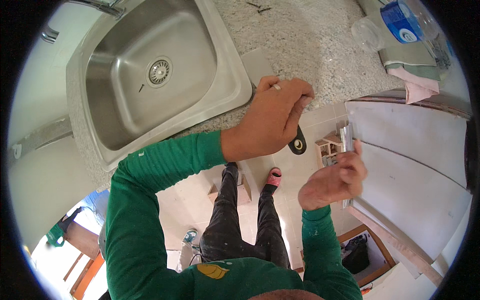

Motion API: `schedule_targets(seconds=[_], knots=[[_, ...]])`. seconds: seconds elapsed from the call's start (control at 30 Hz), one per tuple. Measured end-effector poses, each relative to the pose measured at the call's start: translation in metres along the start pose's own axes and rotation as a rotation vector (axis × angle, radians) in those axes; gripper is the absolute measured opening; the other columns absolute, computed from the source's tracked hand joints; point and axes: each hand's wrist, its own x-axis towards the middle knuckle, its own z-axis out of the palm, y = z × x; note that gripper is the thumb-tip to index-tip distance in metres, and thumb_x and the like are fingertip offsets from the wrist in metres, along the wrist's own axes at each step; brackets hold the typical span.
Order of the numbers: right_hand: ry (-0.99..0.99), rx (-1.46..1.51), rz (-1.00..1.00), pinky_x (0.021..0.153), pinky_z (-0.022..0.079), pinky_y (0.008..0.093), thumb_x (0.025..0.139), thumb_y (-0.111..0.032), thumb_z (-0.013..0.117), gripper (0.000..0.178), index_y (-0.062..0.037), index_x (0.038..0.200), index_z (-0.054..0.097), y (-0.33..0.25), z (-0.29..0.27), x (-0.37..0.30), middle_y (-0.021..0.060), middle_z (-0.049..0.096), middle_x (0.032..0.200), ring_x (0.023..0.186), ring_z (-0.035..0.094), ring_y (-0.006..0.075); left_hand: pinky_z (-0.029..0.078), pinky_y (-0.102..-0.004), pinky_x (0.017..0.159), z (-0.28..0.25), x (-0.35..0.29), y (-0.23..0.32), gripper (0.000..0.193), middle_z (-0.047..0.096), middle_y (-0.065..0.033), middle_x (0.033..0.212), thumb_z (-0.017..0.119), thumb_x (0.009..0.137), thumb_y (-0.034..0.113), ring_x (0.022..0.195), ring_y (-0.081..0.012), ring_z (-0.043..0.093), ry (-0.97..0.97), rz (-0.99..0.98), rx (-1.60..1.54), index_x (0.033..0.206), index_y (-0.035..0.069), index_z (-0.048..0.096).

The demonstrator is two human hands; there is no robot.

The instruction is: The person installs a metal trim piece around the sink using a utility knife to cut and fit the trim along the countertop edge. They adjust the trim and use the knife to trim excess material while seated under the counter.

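My left hand (270, 117) is closed around a putty knife, over the front edge of the stone countertop beside the sink. The black handle (298, 143) sticks out below the hand, with a light-ringed hole at its end. Beyond my knuckles a flat grey piece (257, 65) lies against the counter, in line with the handle; it looks like the blade, though my hand covers the join. My right hand (337, 175) is raised off the counter, to the right, its index finger stretched and the others loosely curled. Nothing shows in it.
A steel sink (200, 115) with a small dark screw-like piece (141, 88) inside fills the left. Several dark screws (258, 7) lie on the countertop (320, 45). At right are a plastic bottle (402, 22), folded cloths (412, 72), pale panels (415, 170) and an open box (382, 252).
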Motion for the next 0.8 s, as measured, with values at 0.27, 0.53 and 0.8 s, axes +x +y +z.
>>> schedule_targets(seconds=[0.27, 0.53, 0.8], knots=[[-0.22, -0.035, -0.017, 0.119, 0.039, 0.0644, 0.104, -0.046, 0.057, 0.051, -0.0016, 0.129, 0.051, 0.016, 0.03, 0.032, 0.021, 0.053, 0.128, 0.117, 0.054, 0.0344, 0.041, -0.0413, 0.098, 0.0, 0.003, -0.001, 0.015, 0.067, -0.0066, 0.089, 0.053, 0.107, 0.005, 0.087, -0.0273, 0.061, 0.1, 0.066, -0.022, 0.118, 0.006, 0.062], [-0.081, -0.036, -0.026, 0.119, 0.037, 0.0674, 0.103, -0.054, 0.058, 0.052, -0.0089, 0.126, 0.048, 0.002, -0.014, 0.026, 0.0192, 0.054, 0.119, 0.113, 0.056, 0.0326, 0.042, -0.0412, 0.096, 0.001, 0.004, -0.002, 0.013, 0.067, -0.007, 0.088, 0.055, 0.108, 0.007, 0.087, -0.0268, 0.061, 0.067, 0.029, -0.123, 0.118, 0.005, 0.062], [-0.313, -0.012, -0.138, 0.12, 0.037, 0.0655, 0.107, -0.054, 0.057, 0.057, -0.0014, 0.126, 0.045, 0.041, 0.046, 0.062, 0.0171, 0.051, 0.116, 0.107, 0.052, 0.029, 0.048, -0.0448, 0.094, -0.006, 0.014, -0.007, 0.017, 0.07, -0.0144, 0.105, 0.058, 0.106, 0.01, 0.1, -0.034, 0.064, 0.111, 0.037, -0.029, 0.121, 0.004, 0.064]])
